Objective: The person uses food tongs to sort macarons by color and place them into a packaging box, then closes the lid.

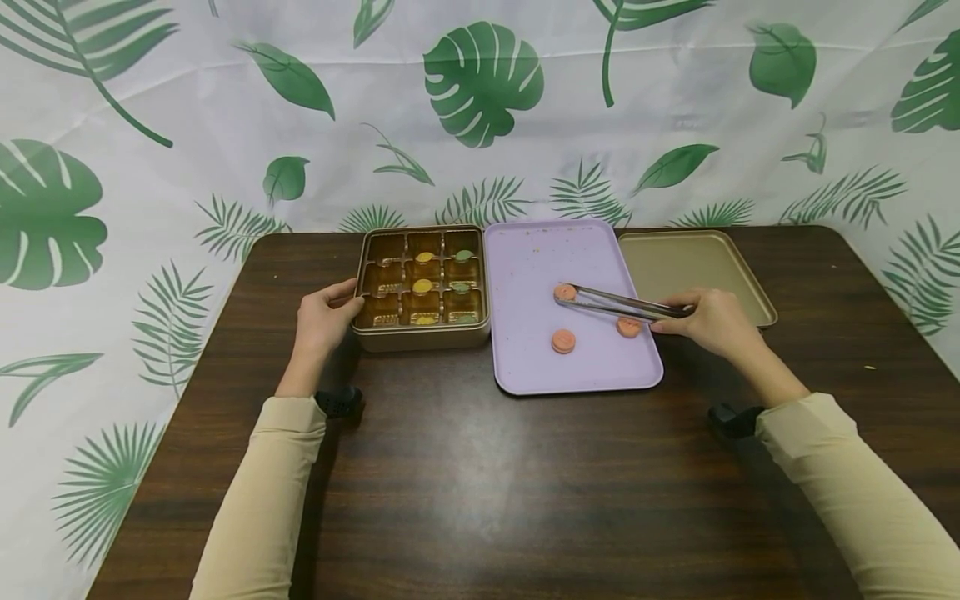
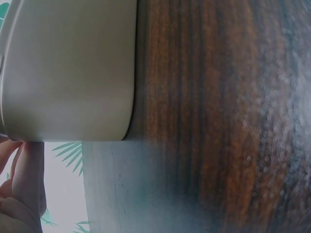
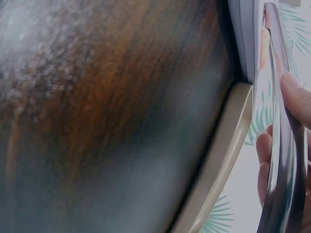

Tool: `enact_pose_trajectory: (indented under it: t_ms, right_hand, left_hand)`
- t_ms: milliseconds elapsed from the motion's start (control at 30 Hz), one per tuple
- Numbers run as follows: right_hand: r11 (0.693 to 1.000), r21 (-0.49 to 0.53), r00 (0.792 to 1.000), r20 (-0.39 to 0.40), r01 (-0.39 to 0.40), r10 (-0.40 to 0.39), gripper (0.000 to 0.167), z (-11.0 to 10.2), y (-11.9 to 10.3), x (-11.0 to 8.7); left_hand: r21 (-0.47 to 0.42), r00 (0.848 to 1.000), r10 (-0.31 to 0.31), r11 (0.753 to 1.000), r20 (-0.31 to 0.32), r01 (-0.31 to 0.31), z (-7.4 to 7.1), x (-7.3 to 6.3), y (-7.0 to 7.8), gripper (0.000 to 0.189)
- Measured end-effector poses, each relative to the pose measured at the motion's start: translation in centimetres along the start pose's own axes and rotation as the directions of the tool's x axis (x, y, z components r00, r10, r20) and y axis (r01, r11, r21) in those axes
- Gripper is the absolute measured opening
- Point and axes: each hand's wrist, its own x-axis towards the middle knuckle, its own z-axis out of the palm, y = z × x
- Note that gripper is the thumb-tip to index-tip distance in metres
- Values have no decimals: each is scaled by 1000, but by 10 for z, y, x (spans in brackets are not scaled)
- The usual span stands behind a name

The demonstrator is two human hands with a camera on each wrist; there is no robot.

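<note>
Now right hand curled round tongs, tips astride macaron; left hand, fingers relaxed, touches tin at 9 o'clock.

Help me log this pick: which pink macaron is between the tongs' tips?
The rearmost pink macaron, flanked by the tips of the metal tongs; the other two sit outside, nearer the front of the lilac tray.

No readable text or numbers
</note>
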Motion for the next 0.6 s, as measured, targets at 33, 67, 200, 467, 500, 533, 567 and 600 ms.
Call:
enact_pose_trajectory:
  t_ms: [33,67,200,467,500,533,567,600]
  right_hand:
    - [1000,2,1000,-3,1,-1,45,0,0,0]
    - [1000,2,1000,-6,3,-3,45,0,0,0]
    - [1000,2,1000,-17,12,-12,44,0,0,-1]
    - [1000,5,1000,-28,-8,8,47,0,1,-1]
    - [1000,6,999,-30,-13,13,47,0,0,-1]
    - [1000,6,999,-33,-15,15,48,0,0,-1]
    - [1000,11,999,-33,-18,18,48,0,0,-1]
    - [1000,16,999,-33,-21,21,47,0,0,-1]
  left_hand:
    - [-1,1000,0,1000,1,0,0,0,0,42]
    - [-1,1000,0,1000,2,0,0,0,0,42]
    - [-5,1000,-6,1000,3,6,0,0,1,42]
    - [3,1000,-5,1000,3,5,0,-1,1,42]
    - [3,1000,-7,1000,3,7,0,-1,1,42]
    - [5,1000,-7,1000,5,7,1,-1,1,42]
    - [5,1000,-7,1000,6,7,1,-2,1,43]
    - [4,1000,-8,1000,7,8,1,-2,1,43]
